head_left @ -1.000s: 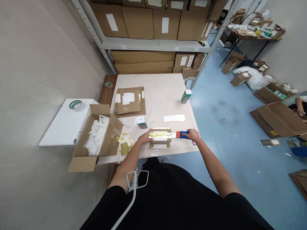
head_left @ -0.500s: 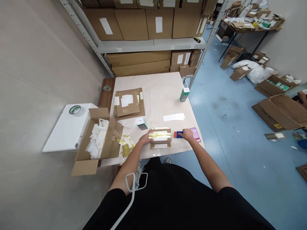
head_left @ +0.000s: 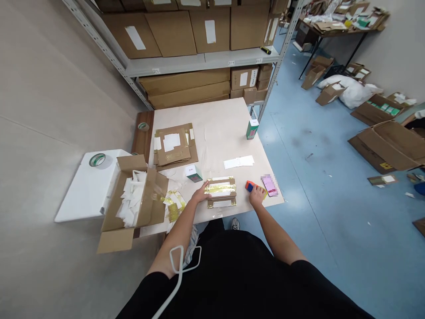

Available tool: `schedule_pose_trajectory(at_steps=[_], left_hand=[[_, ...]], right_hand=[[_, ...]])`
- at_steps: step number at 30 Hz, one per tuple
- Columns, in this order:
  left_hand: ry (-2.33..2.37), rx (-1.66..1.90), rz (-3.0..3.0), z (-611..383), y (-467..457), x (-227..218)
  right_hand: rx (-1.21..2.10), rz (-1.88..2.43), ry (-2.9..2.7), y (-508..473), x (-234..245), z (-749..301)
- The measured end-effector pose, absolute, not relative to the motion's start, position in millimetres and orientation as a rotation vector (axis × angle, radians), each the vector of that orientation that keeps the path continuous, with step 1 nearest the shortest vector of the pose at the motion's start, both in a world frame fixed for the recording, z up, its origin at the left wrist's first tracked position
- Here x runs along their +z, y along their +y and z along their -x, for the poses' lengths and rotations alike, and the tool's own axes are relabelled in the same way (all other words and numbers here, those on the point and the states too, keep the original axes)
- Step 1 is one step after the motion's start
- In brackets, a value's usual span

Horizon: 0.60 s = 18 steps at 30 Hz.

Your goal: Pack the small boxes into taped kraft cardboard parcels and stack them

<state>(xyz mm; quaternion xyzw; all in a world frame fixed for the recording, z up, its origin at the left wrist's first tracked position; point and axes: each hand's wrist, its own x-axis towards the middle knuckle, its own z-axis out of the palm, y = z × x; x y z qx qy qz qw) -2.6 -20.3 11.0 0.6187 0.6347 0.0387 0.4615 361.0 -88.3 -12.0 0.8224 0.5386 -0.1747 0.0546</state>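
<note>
A small flat cardboard parcel [head_left: 222,193] with yellow tape across its top lies near the front edge of the pale table [head_left: 219,128]. My left hand [head_left: 201,194] rests flat against its left end, fingers stretched out. Just right of the parcel, my right hand [head_left: 257,193] is closed on a blue and orange tape dispenser [head_left: 249,186] that rests on the table. A phone [head_left: 269,185] lies right beside that hand, near the table's right edge.
An open carton of white paper scraps [head_left: 134,201] sits at the table's left, with yellow tape scraps [head_left: 173,203] beside it. Flattened cardboard [head_left: 174,145], small green boxes [head_left: 252,129], white slips [head_left: 239,162] and tape rolls [head_left: 97,159] lie around. Shelves of cartons [head_left: 186,31] stand behind.
My right hand drew the dispenser off the parcel, first away to the right, then back in beside it; the tape strip now ends at the parcel. The left hand stayed on it.
</note>
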Motion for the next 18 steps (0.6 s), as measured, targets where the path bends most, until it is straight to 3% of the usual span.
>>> schedule_pose_trajectory(at_steps=[8,12,18], left_hand=[[1.527,0.127,-1.497,1.8,-19.4,14.8],[1.514,0.137,-1.483,0.7,-19.8,16.3],[1.671,0.147,-1.348,-14.0,-25.9,8.5]], right_hand=[[-0.967,-2.58,1.737,-85.0,-5.1,-324.1],[-1.343,-2.397,1.811,-66.6,12.0,-295.2],[-1.398,-2.304,1.657,-43.3,20.2,-280.5]])
